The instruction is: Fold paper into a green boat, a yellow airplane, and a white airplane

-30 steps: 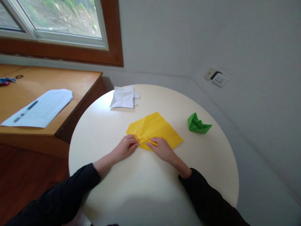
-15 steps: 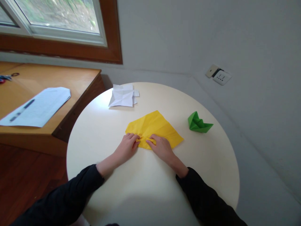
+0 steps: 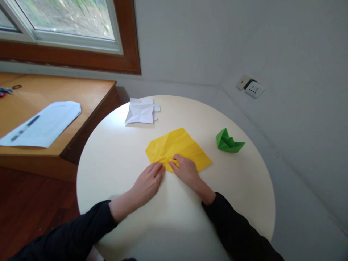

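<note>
A sheet of yellow paper (image 3: 174, 142) lies on the white round table (image 3: 114, 159), creased and gathered along its near edge. My right hand (image 3: 186, 169) is closed, pinching a narrow fold of the paper between thumb and fingers. Beside it, my left hand (image 3: 149, 181) has its fingers pressed together on the near left edge of the sheet; the thumb is mostly hidden. A folded green paper boat (image 3: 228, 142) stands to the right of the sheet, touched by neither hand.
Creased white papers (image 3: 140, 111) lie at the table's back left edge. On the wooden desk (image 3: 89, 90) to the left are a printed sheet (image 3: 58, 116), a pen (image 3: 25, 128) and scissors (image 3: 11, 90). A wall socket (image 3: 255, 88) is at the back right.
My left hand has shifted slightly right and toward me, uncovering the paper's left corner. My right hand keeps its pinch in nearly the same place.
</note>
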The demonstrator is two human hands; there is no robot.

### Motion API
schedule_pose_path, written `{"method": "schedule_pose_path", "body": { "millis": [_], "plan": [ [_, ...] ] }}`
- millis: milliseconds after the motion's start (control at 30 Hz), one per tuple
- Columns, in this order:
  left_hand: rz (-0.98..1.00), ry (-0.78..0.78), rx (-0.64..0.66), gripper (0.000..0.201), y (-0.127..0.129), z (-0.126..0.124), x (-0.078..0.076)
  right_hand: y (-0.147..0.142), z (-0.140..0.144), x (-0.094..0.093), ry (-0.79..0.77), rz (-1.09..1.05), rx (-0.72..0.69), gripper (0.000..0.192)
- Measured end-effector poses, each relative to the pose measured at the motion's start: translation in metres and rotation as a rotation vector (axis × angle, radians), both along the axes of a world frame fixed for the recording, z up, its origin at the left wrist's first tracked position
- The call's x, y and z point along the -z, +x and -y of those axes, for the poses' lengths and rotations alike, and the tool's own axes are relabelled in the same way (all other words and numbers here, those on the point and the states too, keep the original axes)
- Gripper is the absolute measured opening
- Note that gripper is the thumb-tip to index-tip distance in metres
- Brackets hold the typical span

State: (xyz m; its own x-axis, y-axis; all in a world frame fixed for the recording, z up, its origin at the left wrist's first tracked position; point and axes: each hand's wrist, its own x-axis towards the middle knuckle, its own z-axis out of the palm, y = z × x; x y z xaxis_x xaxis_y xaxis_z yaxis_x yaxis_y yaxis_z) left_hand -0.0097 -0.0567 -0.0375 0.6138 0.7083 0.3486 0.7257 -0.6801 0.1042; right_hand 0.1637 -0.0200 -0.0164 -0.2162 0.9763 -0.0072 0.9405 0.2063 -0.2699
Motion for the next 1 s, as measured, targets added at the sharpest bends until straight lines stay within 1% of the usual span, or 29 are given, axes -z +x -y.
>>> {"method": "schedule_pose_path", "body": {
  "millis": [100,200,300,400,500,633,700,767,800,867,900,967,1000],
  "plan": [
    [-0.048,-0.007,-0.038,0.038,0.004,0.011,0.002,-0.001,0.002,0.003,0.036,-0.017,0.012,0.019],
    [-0.045,-0.016,-0.069,0.043,0.006,0.017,0.002,0.0,0.007,0.006,0.106,-0.019,0.007,0.026],
    [-0.032,-0.026,-0.088,0.046,0.007,0.021,0.0,0.007,0.013,0.009,0.171,0.008,-0.02,0.031],
    [-0.031,-0.034,-0.089,0.047,0.008,0.023,-0.003,0.018,0.02,0.011,0.213,0.044,-0.018,0.034],
    [-0.02,-0.04,-0.083,0.046,0.006,0.023,-0.007,0.024,0.032,0.014,0.226,0.062,-0.025,0.033],
    [-0.001,-0.032,-0.116,0.044,0.002,0.018,-0.009,0.016,0.057,0.013,0.203,0.041,-0.102,0.037],
    [-0.007,-0.025,-0.13,0.042,-0.002,0.015,-0.009,0.01,0.068,0.004,0.141,0.033,-0.15,0.043],
    [-0.012,-0.03,-0.119,0.04,-0.006,0.012,-0.008,0.005,0.07,-0.016,0.034,0.04,-0.21,0.045],
    [-0.014,-0.038,-0.104,0.04,-0.009,0.011,-0.008,0.004,0.067,-0.029,-0.022,0.049,-0.252,0.041],
    [-0.017,-0.064,-0.052,0.038,-0.017,0.007,-0.008,0.001,0.051,-0.055,-0.092,0.064,-0.337,0.029],
    [-0.015,-0.079,-0.016,0.037,-0.022,0.004,-0.008,-0.001,0.039,-0.067,-0.084,0.062,-0.367,0.026],
    [0.003,-0.109,0.075,0.034,-0.033,-0.002,-0.008,-0.007,0.009,-0.081,-0.057,0.027,-0.427,0.021],
    [0.017,-0.123,0.106,0.033,-0.039,-0.005,-0.008,-0.011,-0.007,-0.084,-0.057,-0.004,-0.465,0.019]
  ]
}}
